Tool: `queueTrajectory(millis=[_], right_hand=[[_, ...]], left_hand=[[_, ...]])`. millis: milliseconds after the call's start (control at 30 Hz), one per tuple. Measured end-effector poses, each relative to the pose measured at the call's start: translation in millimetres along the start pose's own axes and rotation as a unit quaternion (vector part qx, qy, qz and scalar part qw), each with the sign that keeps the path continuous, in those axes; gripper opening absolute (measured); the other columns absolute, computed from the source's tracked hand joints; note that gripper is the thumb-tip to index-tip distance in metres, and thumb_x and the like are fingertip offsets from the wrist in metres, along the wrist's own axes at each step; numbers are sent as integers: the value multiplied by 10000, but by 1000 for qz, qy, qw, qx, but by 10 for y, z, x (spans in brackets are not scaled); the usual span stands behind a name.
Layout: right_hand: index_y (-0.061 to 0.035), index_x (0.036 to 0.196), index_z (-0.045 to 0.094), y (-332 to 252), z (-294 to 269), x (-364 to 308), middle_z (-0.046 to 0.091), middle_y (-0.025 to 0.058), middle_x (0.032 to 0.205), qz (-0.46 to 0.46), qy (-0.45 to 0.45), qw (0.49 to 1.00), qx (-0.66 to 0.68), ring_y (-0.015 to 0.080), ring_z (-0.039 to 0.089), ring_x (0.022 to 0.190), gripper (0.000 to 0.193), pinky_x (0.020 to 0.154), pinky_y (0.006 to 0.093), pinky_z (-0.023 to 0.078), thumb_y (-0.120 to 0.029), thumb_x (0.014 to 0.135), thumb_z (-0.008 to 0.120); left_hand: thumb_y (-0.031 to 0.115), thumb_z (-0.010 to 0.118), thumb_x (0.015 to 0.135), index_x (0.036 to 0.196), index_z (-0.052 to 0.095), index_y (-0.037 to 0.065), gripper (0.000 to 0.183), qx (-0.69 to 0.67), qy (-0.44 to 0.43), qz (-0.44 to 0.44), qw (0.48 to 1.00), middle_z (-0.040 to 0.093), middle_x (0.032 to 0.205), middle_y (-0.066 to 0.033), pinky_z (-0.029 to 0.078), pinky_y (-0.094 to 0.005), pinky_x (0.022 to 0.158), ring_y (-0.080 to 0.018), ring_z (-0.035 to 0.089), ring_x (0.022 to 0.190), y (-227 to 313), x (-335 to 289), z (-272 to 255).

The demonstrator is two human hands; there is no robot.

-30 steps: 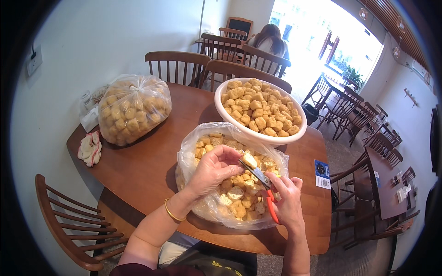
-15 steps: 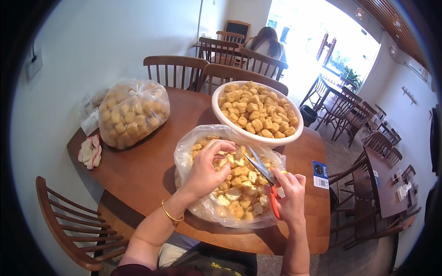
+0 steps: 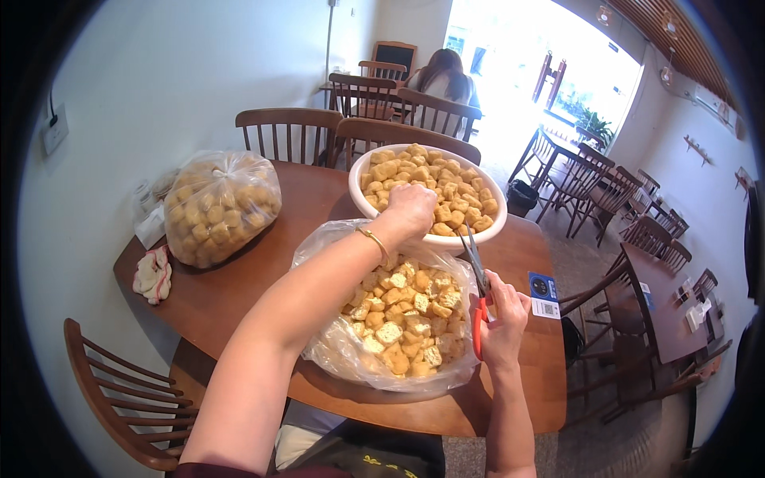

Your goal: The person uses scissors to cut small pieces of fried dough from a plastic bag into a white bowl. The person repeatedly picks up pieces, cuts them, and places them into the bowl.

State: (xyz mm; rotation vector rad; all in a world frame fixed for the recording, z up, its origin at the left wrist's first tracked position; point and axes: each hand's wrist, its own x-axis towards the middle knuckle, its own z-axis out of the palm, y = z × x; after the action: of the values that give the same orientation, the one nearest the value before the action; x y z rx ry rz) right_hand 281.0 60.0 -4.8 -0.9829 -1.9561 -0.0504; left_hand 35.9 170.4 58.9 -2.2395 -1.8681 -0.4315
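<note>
Broadly, a brown table point(image 3: 211, 311) carries everything at hand, running out on all sides of the bowl. Beyond the bowl, a chair point(image 3: 406, 130) backs onto the table's far edge, and farther beyond the bowl another person point(image 3: 442, 80) sits, seen from behind. An open bag point(image 3: 343, 366) of clear plastic stands just on the near side of the bowl, its mouth spread wide. The bowl point(image 3: 500, 213) itself is round and pale, heaped with cubes. Left of the bowl and well apart from it sits a tied bag point(image 3: 219, 211), bulging with more cubes. The left hand point(image 3: 412, 209) is over the bowl's near left part, its fingers curled down among the heap; they are hidden, so whether they grip a cube cannot be told. The right hand point(image 3: 502, 311), nearer the person than the bowl, is closed around the red handles of the scissors point(image 3: 480, 288), whose blades point up toward the bowl's near right rim, tips slightly parted. Far left of the bowl lies a crumpled cloth point(image 3: 151, 275); to its near right, a blue and white card point(image 3: 544, 295). A gold bracelet point(image 3: 371, 236) rings the left wrist, just short of the bowl. Smallest are the cubes point(image 3: 470, 191), golden brown in the bowl; many on its near side, in the open bag, show pale, spongy faces
</note>
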Motion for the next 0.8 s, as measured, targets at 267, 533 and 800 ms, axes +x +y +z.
queueTrajectory(millis=[267,533,800], right_hand=[[-67,1285,661,18,-4,2,655,35,877,-3,50,999,20,192,631,794,508,857,354,395,-83,796,799],[-77,1326,639,-125,-2,18,676,77,1017,-12,-33,999,34,221,645,954,534,937,385,379,-98,812,780],[-88,1413,569,-213,-34,-43,597,136,1210,-40,-137,990,9,306,557,1198,707,1082,455,296,-49,734,759]], left_hand=[[148,724,861,1320,590,-1,501,-625,-48,-85,775,690,1079,-170,596,-362,842,-250,700,1005,-103,-643,-441],[-29,678,917,1333,555,34,438,-848,-26,-148,509,611,1263,-129,570,-338,1000,-213,667,1118,-37,-1690,-250],[-92,724,871,1267,582,18,434,-821,62,-103,557,616,1270,-84,550,-296,1021,-145,624,1177,-5,-1813,-64]])
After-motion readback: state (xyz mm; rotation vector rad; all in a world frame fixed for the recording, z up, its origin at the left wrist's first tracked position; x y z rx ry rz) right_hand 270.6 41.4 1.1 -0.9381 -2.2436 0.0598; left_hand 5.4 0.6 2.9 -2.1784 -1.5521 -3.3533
